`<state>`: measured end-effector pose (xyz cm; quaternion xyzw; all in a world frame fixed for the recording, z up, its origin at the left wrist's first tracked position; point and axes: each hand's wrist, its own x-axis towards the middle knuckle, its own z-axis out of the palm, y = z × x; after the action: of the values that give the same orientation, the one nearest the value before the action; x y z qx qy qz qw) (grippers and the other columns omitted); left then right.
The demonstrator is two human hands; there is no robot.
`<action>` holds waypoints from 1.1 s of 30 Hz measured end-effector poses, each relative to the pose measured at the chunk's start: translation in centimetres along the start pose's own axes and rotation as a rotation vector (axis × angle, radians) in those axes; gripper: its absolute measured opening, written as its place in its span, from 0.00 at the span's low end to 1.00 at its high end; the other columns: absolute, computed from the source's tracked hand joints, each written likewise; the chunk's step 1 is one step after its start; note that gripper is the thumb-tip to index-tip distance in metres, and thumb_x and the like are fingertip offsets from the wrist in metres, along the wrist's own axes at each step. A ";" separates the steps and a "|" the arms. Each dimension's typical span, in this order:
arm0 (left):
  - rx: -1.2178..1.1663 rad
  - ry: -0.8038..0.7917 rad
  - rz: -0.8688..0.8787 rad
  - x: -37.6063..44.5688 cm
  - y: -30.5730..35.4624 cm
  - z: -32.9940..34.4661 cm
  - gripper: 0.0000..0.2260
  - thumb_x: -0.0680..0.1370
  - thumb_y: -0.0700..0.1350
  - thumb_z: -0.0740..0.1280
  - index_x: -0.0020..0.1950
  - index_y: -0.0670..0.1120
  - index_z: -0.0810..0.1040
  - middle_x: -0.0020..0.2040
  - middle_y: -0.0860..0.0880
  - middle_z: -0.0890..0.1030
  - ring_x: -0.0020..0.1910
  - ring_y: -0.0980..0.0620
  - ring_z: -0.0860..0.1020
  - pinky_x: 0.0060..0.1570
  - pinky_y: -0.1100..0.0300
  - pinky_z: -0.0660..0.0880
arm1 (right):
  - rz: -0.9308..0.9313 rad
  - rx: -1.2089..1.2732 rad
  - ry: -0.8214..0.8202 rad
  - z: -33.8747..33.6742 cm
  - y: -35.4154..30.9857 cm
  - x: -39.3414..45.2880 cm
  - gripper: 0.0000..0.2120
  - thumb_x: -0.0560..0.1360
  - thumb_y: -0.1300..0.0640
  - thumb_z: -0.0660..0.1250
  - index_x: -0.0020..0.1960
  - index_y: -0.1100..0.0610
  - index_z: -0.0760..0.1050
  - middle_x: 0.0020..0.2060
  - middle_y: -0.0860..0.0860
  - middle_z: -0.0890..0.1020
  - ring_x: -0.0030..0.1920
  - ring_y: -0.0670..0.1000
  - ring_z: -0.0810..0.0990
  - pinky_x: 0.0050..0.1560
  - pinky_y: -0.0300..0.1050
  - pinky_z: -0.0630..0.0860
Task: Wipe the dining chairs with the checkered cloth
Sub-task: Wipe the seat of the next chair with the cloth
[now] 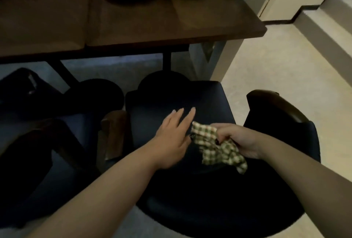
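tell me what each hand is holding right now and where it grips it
The right hand grips the checkered cloth bunched near its middle, ends hanging free. The left hand holds nothing, fingers straight over the chair seat.

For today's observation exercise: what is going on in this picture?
A person leans over a dark dining chair pulled out from a wooden table. The right hand grips a bunched green checkered cloth just above the seat. The left hand reaches out beside it, fingers straight, over the seat. A second chair stands to the left.
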<state>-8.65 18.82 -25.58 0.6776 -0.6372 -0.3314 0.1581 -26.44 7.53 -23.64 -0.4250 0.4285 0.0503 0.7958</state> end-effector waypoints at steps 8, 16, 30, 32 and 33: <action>-0.167 0.129 0.071 0.3 -0.1 -0.4 0.10 0.81 0.44 0.62 0.62 0.46 0.74 0.63 0.51 0.75 0.67 0.58 0.68 0.66 0.62 0.64 | -0.117 -0.184 0.037 -0.3 1.0 0.6 0.13 0.64 0.64 0.70 0.48 0.56 0.79 0.42 0.56 0.81 0.41 0.50 0.79 0.41 0.42 0.74; -0.649 0.313 -0.188 0.1 -0.1 -1.5 0.04 0.76 0.49 0.61 0.46 0.49 0.70 0.37 0.58 0.76 0.39 0.57 0.75 0.45 0.47 0.73 | -0.398 -0.295 0.314 -0.3 1.0 1.2 0.10 0.75 0.67 0.66 0.42 0.54 0.79 0.33 0.47 0.84 0.35 0.41 0.80 0.38 0.30 0.73; -1.044 0.531 -0.411 2.8 -0.7 -2.3 0.18 0.66 0.54 0.74 0.52 0.48 0.80 0.46 0.52 0.86 0.46 0.54 0.84 0.39 0.65 0.78 | -0.510 -0.041 0.159 -0.1 -1.4 4.6 0.11 0.74 0.58 0.69 0.54 0.47 0.78 0.44 0.49 0.83 0.46 0.45 0.82 0.46 0.37 0.76; -1.134 0.521 -0.468 4.6 -1.0 -2.6 0.19 0.67 0.54 0.75 0.53 0.47 0.80 0.47 0.51 0.86 0.48 0.52 0.84 0.40 0.63 0.79 | -0.584 -0.109 0.135 -0.3 -2.4 5.5 0.16 0.71 0.51 0.72 0.58 0.42 0.76 0.52 0.48 0.81 0.52 0.44 0.81 0.49 0.37 0.76; -1.207 0.480 -0.489 5.5 -1.1 -2.7 0.21 0.66 0.53 0.75 0.56 0.47 0.80 0.49 0.50 0.86 0.50 0.50 0.84 0.43 0.60 0.79 | -0.612 -0.198 0.148 -0.4 -3.0 6.0 0.19 0.69 0.49 0.73 0.59 0.40 0.76 0.55 0.48 0.79 0.55 0.44 0.80 0.52 0.39 0.77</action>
<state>-6.24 13.05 -25.72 0.6499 -0.1179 -0.4951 0.5645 -21.54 3.64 -26.17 -0.6116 0.3307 -0.1806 0.6957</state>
